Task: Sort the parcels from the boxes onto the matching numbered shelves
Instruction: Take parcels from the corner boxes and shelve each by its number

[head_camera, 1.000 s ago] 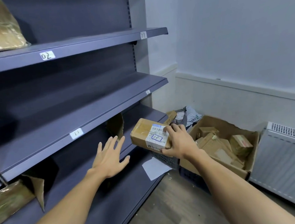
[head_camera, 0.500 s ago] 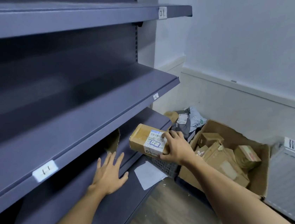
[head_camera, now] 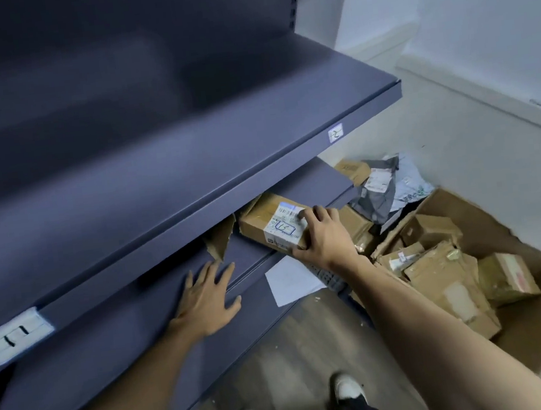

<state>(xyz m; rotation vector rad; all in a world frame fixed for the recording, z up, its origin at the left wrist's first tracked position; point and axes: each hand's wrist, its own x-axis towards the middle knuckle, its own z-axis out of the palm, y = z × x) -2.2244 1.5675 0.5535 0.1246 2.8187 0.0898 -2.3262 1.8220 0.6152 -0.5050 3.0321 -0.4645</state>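
Parcel (head_camera: pixel 264 219), a small brown cardboard one, sits at the front edge of the lower shelf (head_camera: pixel 109 341), half tucked under the shelf above. Its white label (head_camera: pixel 285 230) bears a handwritten number in a blue frame that looks like 13. The right hand (head_camera: pixel 325 235) grips its near end, fingers curled over the top. The left hand (head_camera: pixel 207 299) lies flat on the lower shelf's front edge, fingers spread and holding nothing. A tag (head_camera: pixel 14 335) on the upper shelf's edge reads 11. To the right, an open box (head_camera: pixel 515 231) on the floor holds more parcels.

The step appears to be placing. Next, the parcel likely needs pushing further in and releasing. The lower shelf's own number is not visible, so the match cannot be confirmed.
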